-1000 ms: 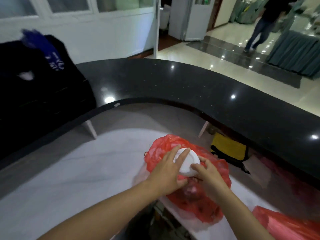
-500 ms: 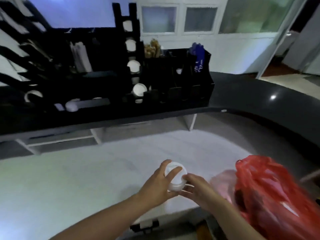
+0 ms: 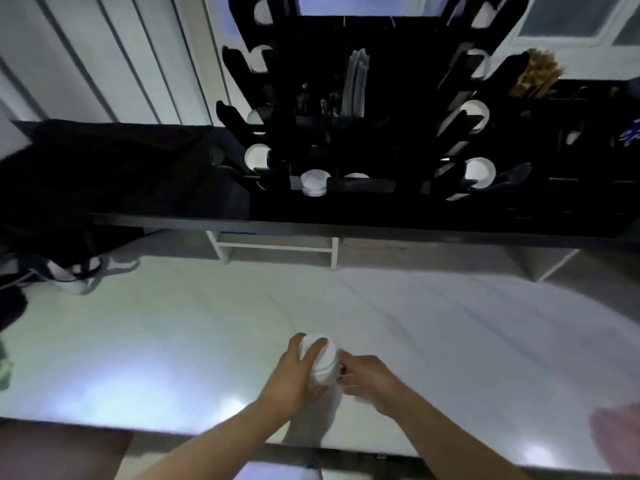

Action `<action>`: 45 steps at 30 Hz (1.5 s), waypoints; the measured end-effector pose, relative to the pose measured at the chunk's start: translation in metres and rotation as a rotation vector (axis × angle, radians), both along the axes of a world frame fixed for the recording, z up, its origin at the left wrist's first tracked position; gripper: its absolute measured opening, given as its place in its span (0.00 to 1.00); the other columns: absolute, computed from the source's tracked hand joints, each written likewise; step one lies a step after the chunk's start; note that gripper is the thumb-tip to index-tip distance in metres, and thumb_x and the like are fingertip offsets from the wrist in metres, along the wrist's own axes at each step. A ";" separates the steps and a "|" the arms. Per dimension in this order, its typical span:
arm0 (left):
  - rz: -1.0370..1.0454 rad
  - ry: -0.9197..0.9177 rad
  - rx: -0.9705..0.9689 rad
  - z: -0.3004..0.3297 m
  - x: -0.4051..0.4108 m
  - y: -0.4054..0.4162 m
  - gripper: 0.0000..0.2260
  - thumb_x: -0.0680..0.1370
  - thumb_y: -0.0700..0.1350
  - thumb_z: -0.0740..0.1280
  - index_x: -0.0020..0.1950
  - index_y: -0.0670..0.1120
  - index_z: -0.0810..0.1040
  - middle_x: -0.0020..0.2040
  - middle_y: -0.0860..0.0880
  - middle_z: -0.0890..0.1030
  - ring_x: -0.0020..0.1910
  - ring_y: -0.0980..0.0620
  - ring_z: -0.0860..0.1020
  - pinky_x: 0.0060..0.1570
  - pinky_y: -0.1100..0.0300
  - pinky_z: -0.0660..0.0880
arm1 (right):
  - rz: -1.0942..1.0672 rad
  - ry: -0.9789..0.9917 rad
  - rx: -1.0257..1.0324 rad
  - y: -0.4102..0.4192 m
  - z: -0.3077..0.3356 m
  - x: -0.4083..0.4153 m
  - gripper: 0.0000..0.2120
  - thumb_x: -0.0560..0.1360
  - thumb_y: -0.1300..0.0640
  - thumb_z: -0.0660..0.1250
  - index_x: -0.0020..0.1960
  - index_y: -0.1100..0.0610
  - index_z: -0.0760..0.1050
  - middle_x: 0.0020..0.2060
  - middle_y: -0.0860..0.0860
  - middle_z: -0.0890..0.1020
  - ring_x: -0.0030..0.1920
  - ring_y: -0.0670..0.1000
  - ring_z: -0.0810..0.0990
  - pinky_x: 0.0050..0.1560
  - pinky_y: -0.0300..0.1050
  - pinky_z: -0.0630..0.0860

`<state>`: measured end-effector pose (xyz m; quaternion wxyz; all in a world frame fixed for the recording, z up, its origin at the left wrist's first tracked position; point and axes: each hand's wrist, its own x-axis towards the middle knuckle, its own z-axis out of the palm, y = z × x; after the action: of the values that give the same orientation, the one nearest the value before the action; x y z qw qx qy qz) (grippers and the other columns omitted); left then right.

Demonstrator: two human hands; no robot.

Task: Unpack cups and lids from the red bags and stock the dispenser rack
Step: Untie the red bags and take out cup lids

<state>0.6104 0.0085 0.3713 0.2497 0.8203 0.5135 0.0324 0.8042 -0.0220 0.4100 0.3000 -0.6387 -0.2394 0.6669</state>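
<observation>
A white stack of lids (image 3: 322, 362) is held above the white counter (image 3: 173, 341), near its front edge. My left hand (image 3: 294, 375) grips the stack from the left, fingers curled over its top. My right hand (image 3: 370, 379) pinches clear plastic wrapping at the stack's right side. The black dispenser rack (image 3: 367, 133) stands on the raised black shelf straight ahead, with white cups and lids (image 3: 313, 181) showing in several of its slots. Only a blurred pink edge of a red bag (image 3: 620, 431) shows at the far right.
The black shelf's front edge (image 3: 311, 225) overhangs the back of the counter on white supports. Dark bags and cables (image 3: 69, 268) lie at the left. Brown stir sticks (image 3: 536, 74) stand at the rack's upper right. White panelled wall behind.
The view swung left from the red bag to the rack. Both hands carried the lid stack out of the bag and over the counter, facing the rack.
</observation>
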 end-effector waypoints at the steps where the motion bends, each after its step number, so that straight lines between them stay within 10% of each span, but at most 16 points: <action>1: 0.028 0.011 -0.010 -0.004 -0.010 0.005 0.39 0.75 0.58 0.72 0.80 0.59 0.54 0.79 0.50 0.47 0.70 0.46 0.69 0.67 0.61 0.71 | 0.014 -0.097 0.019 0.005 -0.001 -0.008 0.12 0.79 0.49 0.70 0.46 0.58 0.84 0.42 0.56 0.86 0.41 0.52 0.82 0.39 0.42 0.77; 9: -0.074 0.269 -0.015 -0.011 -0.033 0.021 0.45 0.68 0.77 0.59 0.79 0.58 0.51 0.82 0.44 0.46 0.80 0.38 0.51 0.77 0.41 0.57 | 0.098 -0.447 0.110 0.020 -0.015 -0.009 0.08 0.73 0.70 0.70 0.47 0.60 0.83 0.32 0.46 0.77 0.32 0.44 0.73 0.34 0.35 0.69; 17: -0.354 0.051 0.366 0.026 0.033 0.031 0.16 0.78 0.57 0.60 0.58 0.50 0.80 0.56 0.49 0.81 0.58 0.45 0.78 0.61 0.53 0.74 | 0.036 -0.616 0.183 0.004 -0.007 0.047 0.07 0.70 0.65 0.77 0.41 0.54 0.83 0.35 0.45 0.82 0.38 0.47 0.79 0.41 0.33 0.74; 22: -0.540 0.128 0.332 0.046 0.120 0.017 0.24 0.82 0.55 0.45 0.48 0.47 0.79 0.45 0.47 0.79 0.47 0.45 0.77 0.48 0.53 0.68 | -0.128 -0.703 0.195 -0.038 0.012 0.117 0.08 0.73 0.59 0.75 0.40 0.49 0.79 0.36 0.43 0.82 0.39 0.44 0.79 0.38 0.26 0.70; 32: -0.842 0.018 0.268 0.084 0.358 -0.083 0.14 0.80 0.48 0.57 0.42 0.44 0.78 0.43 0.47 0.81 0.40 0.45 0.78 0.41 0.55 0.72 | -0.500 -0.941 0.020 -0.208 0.066 0.299 0.17 0.78 0.53 0.64 0.33 0.55 0.65 0.28 0.49 0.70 0.33 0.49 0.70 0.35 0.47 0.62; 45: -1.153 -0.346 0.331 0.120 0.568 -0.229 0.12 0.81 0.50 0.60 0.46 0.47 0.80 0.44 0.48 0.81 0.44 0.47 0.78 0.45 0.53 0.72 | -0.882 -1.057 -0.031 -0.405 0.089 0.460 0.17 0.75 0.57 0.63 0.27 0.50 0.70 0.21 0.44 0.70 0.26 0.42 0.70 0.27 0.38 0.62</action>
<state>1.1784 -0.2202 0.4908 0.1762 0.9762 -0.0719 0.1040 1.2644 -0.4266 0.4989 0.3772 -0.9202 -0.0616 0.0847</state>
